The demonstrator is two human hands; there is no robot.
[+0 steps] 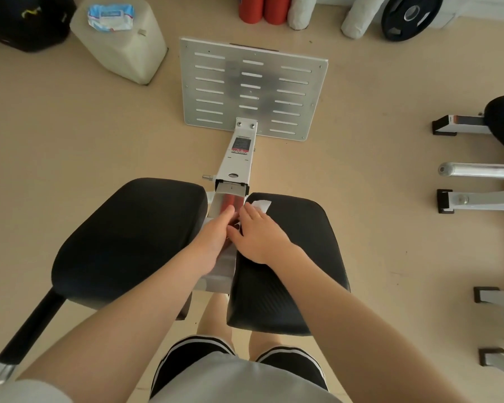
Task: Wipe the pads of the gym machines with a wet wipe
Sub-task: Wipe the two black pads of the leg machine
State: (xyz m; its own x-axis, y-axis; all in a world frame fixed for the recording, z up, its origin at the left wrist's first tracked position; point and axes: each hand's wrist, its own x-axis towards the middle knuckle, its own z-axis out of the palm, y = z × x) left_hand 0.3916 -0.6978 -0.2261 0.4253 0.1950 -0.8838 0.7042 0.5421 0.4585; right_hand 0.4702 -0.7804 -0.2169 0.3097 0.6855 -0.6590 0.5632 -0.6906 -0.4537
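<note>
The right hand (pixel 259 237) lies flat on the right pad (pixel 303 257), fingers straight, pressing a white wipe (pixel 261 205) mostly hidden beneath. Beside that pad, the left hand (pixel 216 231) reaches into the gap; its fingers are hard to see.

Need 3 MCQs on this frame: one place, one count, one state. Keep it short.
1. Where does the pack of wet wipes lie?
A. on the pale jug
B. on the metal footplate
C. on the left pad

2. How many red foam rollers stand at the top edge?
A. one
B. two
C. four

3. What is the right hand doing?
A. hanging idle
B. gripping the chrome bar
C. pressing flat on the white wipe on the right pad

Key: 1 A, the pack sits on top of the jug; 2 B, two red cylinders stand side by side; 3 C, straight fingers lie over the wipe.
</note>
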